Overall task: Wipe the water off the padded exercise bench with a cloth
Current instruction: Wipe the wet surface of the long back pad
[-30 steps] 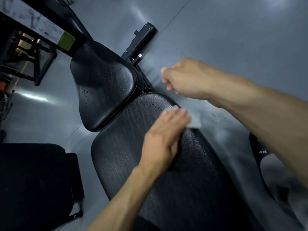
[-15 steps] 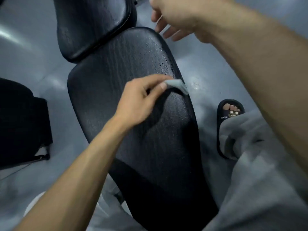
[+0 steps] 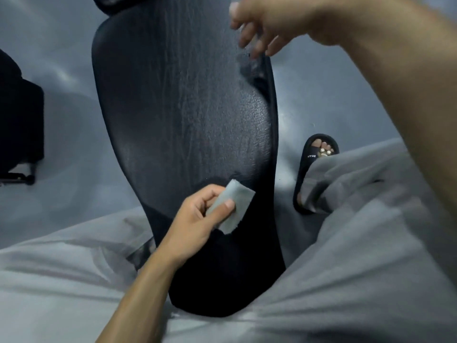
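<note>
Head view: the left hand [image 3: 197, 216] pinches a small pale cloth [image 3: 231, 207] between thumb and fingers, over the near end of the black bench [image 3: 183, 107]. The right hand [image 3: 262, 23] hovers above the bench's far right edge, fingers loosely spread, holding nothing

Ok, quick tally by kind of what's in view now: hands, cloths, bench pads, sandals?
Hands: 2, left hand and right hand
Cloths: 1, cloth, pinched in the left hand
Bench pads: 2, long pad and a second pad at the top edge
Sandals: 1, sandal
Total: 6
</note>
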`<action>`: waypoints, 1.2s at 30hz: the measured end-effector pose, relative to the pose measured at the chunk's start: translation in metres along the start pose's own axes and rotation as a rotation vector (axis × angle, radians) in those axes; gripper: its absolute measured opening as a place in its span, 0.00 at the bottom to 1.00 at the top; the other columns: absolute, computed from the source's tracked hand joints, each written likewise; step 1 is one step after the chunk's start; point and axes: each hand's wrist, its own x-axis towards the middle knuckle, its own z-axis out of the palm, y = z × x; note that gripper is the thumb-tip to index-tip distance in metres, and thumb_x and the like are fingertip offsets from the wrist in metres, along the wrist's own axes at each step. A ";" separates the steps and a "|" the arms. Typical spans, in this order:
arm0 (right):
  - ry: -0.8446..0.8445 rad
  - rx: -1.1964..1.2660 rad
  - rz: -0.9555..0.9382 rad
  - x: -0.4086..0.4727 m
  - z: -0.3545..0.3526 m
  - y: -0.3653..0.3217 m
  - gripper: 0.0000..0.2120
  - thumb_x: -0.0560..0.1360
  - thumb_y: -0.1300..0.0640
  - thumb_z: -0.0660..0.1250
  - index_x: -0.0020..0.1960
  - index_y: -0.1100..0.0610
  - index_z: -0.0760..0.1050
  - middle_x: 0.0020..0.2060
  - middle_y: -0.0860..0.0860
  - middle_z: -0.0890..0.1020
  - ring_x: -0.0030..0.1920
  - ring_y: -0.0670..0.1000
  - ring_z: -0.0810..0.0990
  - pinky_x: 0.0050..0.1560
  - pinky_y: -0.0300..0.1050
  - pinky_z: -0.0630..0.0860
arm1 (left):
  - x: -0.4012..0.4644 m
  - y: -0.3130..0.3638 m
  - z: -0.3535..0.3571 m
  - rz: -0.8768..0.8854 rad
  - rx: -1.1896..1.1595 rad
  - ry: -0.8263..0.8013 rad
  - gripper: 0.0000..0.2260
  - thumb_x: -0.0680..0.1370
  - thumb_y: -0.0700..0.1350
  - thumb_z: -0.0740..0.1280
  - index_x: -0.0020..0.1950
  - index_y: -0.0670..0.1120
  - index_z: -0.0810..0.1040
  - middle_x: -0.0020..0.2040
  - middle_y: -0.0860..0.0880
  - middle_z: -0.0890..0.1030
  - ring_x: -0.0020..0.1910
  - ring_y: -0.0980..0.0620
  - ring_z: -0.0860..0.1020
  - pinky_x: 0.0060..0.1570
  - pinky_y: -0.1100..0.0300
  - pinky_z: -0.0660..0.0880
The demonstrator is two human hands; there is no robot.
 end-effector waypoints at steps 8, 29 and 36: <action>-0.302 -0.051 -0.074 -0.066 0.037 0.004 0.18 0.80 0.41 0.67 0.55 0.56 0.81 0.49 0.51 0.87 0.45 0.51 0.87 0.49 0.49 0.83 | -0.016 -0.003 0.025 0.223 0.039 0.161 0.06 0.79 0.48 0.72 0.51 0.47 0.84 0.48 0.47 0.83 0.48 0.53 0.80 0.51 0.60 0.75; 0.274 0.816 0.118 -0.184 0.206 0.016 0.08 0.76 0.59 0.73 0.51 0.63 0.80 0.41 0.51 0.85 0.39 0.43 0.80 0.41 0.35 0.76 | -0.032 0.006 0.012 0.309 0.170 0.471 0.08 0.80 0.46 0.72 0.56 0.54 0.77 0.52 0.56 0.80 0.51 0.58 0.81 0.51 0.60 0.79; 0.298 0.842 0.167 -0.175 0.223 -0.012 0.15 0.73 0.52 0.73 0.45 0.65 0.79 0.45 0.69 0.83 0.44 0.60 0.82 0.47 0.55 0.79 | -0.049 0.001 -0.019 0.332 0.113 0.245 0.20 0.77 0.54 0.69 0.69 0.55 0.79 0.56 0.59 0.80 0.55 0.57 0.82 0.55 0.55 0.81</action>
